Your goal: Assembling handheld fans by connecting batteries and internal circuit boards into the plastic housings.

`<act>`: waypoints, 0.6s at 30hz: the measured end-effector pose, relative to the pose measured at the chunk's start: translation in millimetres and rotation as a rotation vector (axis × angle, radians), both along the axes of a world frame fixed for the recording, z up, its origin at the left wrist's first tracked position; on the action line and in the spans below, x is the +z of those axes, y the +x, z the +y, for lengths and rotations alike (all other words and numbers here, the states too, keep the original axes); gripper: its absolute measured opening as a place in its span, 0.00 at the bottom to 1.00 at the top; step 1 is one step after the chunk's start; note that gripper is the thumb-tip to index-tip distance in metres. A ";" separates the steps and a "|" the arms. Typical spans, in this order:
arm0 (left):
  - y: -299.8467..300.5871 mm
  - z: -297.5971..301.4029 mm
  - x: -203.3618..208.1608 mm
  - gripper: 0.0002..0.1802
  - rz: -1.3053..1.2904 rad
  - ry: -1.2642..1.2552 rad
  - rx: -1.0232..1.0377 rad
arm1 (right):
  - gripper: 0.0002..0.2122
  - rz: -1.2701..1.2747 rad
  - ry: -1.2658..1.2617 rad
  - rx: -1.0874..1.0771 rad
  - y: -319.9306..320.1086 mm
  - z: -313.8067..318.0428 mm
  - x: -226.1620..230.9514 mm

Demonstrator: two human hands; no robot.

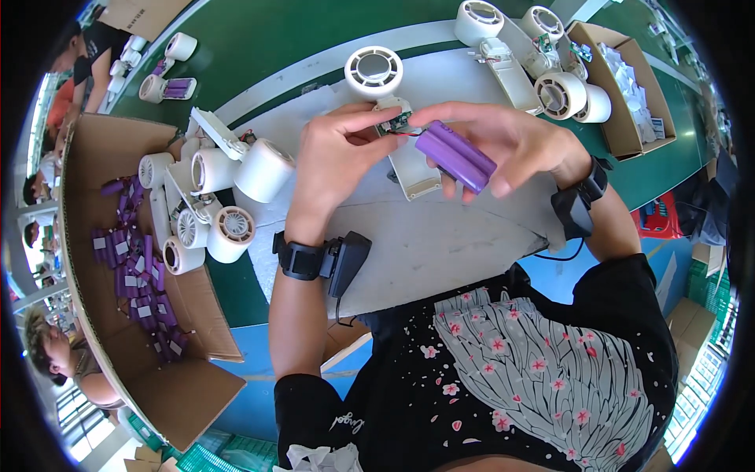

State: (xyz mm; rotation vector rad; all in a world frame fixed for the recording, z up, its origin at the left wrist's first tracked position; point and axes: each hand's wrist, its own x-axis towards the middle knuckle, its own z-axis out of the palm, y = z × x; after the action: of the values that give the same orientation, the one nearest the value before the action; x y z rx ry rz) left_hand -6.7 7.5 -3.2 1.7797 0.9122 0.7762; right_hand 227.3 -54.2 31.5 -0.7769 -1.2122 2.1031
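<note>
We see the purple battery pack [456, 157] above the middle of the grey mat [330, 252], tilted down to the right, in the right hand [523, 149]. The fingers of this hand support the pack from behind, with the thumb near its lower end and the forefinger stretched toward the small green circuit board [393, 122]. The left hand [338, 157] has its thumb and forefinger close around this board; we cannot tell whether they pinch the board or the thin wires [405, 134], which run toward the pack. Just beyond the hands stands a white round fan head [373, 71], and its open white handle [415, 175] lies partly below the pack. To the left we find more white fans [263, 169] on the green tabletop [314, 41], beside a cardboard box [189, 401] with many purple packs [140, 275] inside.
</note>
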 end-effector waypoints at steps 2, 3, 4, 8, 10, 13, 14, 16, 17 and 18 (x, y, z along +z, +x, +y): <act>2.7 -1.3 1.8 0.19 0.019 0.038 0.004 | 0.37 0.040 0.151 0.032 0.0 -3.4 -4.8; 4.2 -2.2 2.2 0.19 0.025 0.073 0.011 | 0.37 0.048 0.151 0.028 0.5 -3.0 -3.5; 4.7 -2.8 2.5 0.18 0.030 0.109 0.018 | 0.38 -0.029 0.140 0.029 2.2 -1.7 0.7; 4.4 -4.7 3.2 0.18 0.044 0.188 0.032 | 0.40 -0.213 0.182 -0.002 6.4 2.7 1.4; 5.3 -6.7 4.8 0.17 0.052 0.202 0.033 | 0.39 -0.280 0.312 -0.065 7.1 3.4 -3.0; 5.7 -8.2 7.8 0.17 0.065 0.232 0.044 | 0.38 -0.392 0.324 -0.059 4.6 1.2 1.4; 5.3 -7.9 8.5 0.17 0.067 0.243 0.032 | 0.37 -0.448 0.330 -0.055 3.1 0.3 2.5; 4.6 -7.5 10.1 0.16 0.074 0.266 0.009 | 0.37 -0.474 0.396 -0.067 -1.3 -1.0 2.4; 3.8 -7.2 10.8 0.16 0.078 0.266 0.012 | 0.36 -0.500 0.462 -0.083 -4.6 -1.5 1.4; 3.3 -7.1 11.6 0.16 0.102 0.273 0.000 | 0.36 -0.524 0.529 -0.099 -7.7 -2.5 0.5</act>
State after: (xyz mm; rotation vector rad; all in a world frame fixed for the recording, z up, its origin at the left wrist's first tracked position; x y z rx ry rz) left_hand -3.3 0.4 8.4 2.0732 0.9057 0.8484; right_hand 219.5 -56.7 31.9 -1.1319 -1.8539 1.4239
